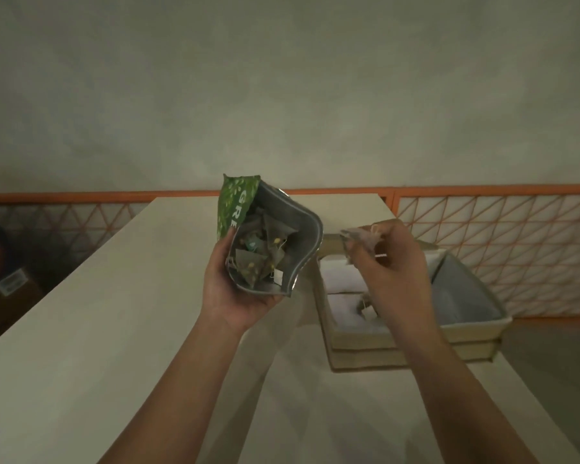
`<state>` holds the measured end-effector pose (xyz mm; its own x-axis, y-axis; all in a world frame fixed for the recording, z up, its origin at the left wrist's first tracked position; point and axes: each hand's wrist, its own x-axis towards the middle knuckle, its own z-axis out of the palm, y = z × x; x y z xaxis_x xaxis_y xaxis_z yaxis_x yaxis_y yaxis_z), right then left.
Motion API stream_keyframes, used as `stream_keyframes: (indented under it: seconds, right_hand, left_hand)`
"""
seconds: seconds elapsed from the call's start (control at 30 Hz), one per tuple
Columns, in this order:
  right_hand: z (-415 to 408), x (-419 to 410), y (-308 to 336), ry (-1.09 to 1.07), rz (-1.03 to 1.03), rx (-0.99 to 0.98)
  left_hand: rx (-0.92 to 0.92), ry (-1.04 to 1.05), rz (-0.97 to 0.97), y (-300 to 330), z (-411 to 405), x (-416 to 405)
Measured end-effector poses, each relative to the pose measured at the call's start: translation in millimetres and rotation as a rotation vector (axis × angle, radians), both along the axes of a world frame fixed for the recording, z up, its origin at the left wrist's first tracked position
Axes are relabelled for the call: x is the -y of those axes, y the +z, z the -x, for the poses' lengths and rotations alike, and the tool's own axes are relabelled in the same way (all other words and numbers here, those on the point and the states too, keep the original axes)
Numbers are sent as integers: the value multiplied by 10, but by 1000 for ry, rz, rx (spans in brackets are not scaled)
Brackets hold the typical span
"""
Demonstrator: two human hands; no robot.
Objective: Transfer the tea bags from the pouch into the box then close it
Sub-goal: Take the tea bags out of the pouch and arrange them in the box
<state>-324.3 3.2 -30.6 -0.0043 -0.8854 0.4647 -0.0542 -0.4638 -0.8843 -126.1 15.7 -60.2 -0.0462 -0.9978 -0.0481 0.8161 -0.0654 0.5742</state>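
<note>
Two bare hands work above a pale table (81,329) in dim light. Far left, beyond the table edge, a brown cardboard carton (10,293) with a white label sits low in shadow, in front of an orange lattice railing (482,242) that runs along the back under a plain wall (282,78).

Near the middle, the left hand (230,289) cups the green pouch (238,204) from below and from the side, fingers curled round its lower part and thumb lying up along the printed face. The pouch is held off the table, tilted with its torn mouth open toward the camera, so the silver lining shows. Several pyramid tea bags (255,259) lie piled inside it, with a small white tag visible near the lower rim.

Just right of the pouch, the right hand (392,266) hangs over the box (412,333), fingertips pressed together on a single tea bag (355,239); that bag is blurred, and its string cannot be made out clearly. The box stands on the right part of the table with its lid (462,293) swung open to the right, grey inner face up. Inside, on the white lining, at least one bag with a tag (365,308) already lies, partly hidden by the right wrist.
</note>
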Motion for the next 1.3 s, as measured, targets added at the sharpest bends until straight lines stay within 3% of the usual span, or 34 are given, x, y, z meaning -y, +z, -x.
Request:
stream_keyframes:
  seconds: [0.13,0.23,0.47,0.63,0.9,1.13,1.3]
  right_hand:
    - [197,217,-116,-30,-168,-393]
    - [207,274,-188,14,-275,-464]
    - [148,103,-279,-124,-99,-632]
    - [-84,-168,-385,-181,-67,-950]
    - [-382,-482,-605,-328,132,-871]
    - [-613,-763,-631,-271,169,-830]
    - [-749,-895,-586,-348,309,-546]
  left_hand:
    - [-34,-13,77,-23,64,63]
    - [-52,-2,62,-78,82,122]
    - [-30,2,57,-58,96,112]
    - [-37,-19,68,-95,-48,30]
    - [-27,-44,71,-150,-267,-326]
    - [31,-65,60,-178,-489,-551]
    - [28,-51,35,-162,-516,-667]
